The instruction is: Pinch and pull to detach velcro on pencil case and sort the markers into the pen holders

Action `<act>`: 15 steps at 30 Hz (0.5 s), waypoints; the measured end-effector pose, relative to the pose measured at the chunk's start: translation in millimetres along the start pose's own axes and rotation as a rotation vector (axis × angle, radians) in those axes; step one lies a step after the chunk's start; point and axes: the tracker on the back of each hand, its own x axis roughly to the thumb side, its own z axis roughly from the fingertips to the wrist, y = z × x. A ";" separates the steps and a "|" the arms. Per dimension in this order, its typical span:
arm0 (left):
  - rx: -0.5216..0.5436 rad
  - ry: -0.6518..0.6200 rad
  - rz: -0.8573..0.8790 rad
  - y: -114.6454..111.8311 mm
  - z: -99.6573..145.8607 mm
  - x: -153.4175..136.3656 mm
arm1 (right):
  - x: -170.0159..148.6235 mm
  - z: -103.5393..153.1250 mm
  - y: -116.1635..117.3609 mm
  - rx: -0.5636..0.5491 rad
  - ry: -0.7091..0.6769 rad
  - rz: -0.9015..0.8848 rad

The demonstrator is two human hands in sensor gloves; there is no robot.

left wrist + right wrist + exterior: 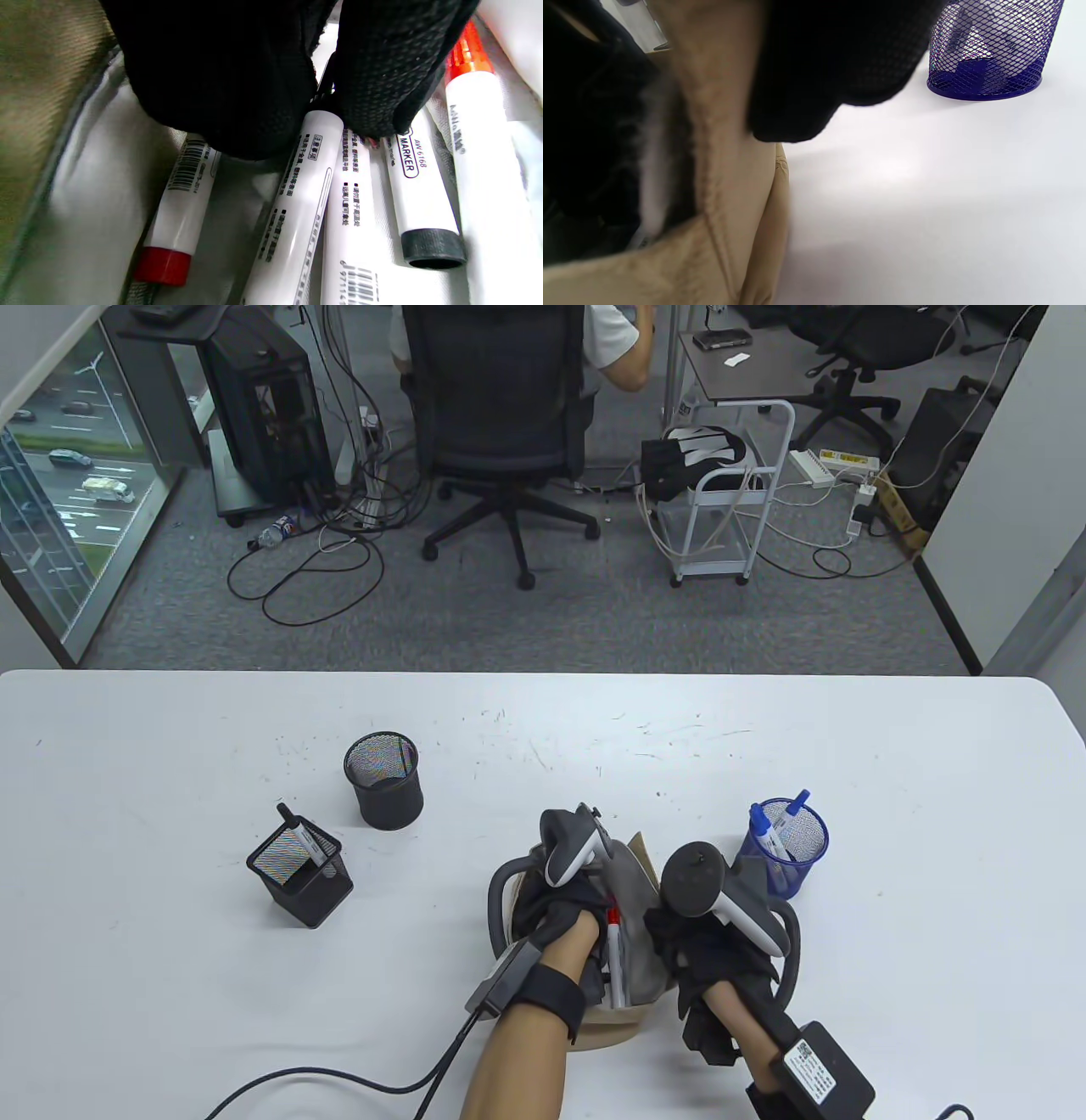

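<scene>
Down inside the beige pencil case point(632, 976), grey lining showing, the left hand point(551, 912) has two gloved fingertips point(237, 84) closing on the dark end of a white marker point(297, 203). Its barrel carries small vertical print I cannot read. Beside it lies another white barrel with a barcode point(356, 284) at the bottom edge. Next along is a black-capped marker point(418, 199) lettered "MARKER" and "AW 6168" (the clearest writing anywhere). At the far right an orange-red-capped marker point(479, 140) shows a partial brand word, too blurred to spell. Off to the left a red-ended marker point(178, 212) with its own barcode lies apart, half under a finger.

The right hand point(704, 959) sits at the case's right edge. A black fingertip point(818, 76) hangs over the tan fabric in the right wrist view, but whether it grips the cloth I cannot tell.

On the white table point(170, 1027), the blue mesh holder point(785, 848) stands just right of the case with two blue-capped markers point(776, 827) in it. A square black mesh holder point(299, 878) to the left has one black-capped marker, and a round black mesh holder point(383, 780) stands behind it. Beyond the table: an office chair point(501, 415) with a person seated, a white cart point(730, 509), cables on the carpet.
</scene>
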 end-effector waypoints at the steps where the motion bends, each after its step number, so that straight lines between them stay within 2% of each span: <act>1: -0.001 -0.012 0.010 1.2 1.6 -1.8 | 0.2 0.3 0.2 -0.003 0.001 0.003; 3: 0.008 -0.066 0.087 10.6 9.1 -8.1 | 0.4 0.4 0.2 -0.005 0.001 0.005; 5: 0.063 -0.145 0.205 30.8 22.0 -19.8 | 0.3 0.4 0.1 -0.007 0.003 0.006; 8: 0.208 -0.213 0.377 75.0 46.5 -54.0 | 0.5 0.3 0.3 -0.008 0.002 0.008; 11: 0.398 -0.188 0.503 116.3 68.9 -100.7 | 0.6 0.3 0.7 -0.009 0.002 0.008; 15: 0.594 -0.076 0.512 147.2 85.4 -156.7 | 1.3 0.4 0.9 -0.011 0.001 0.013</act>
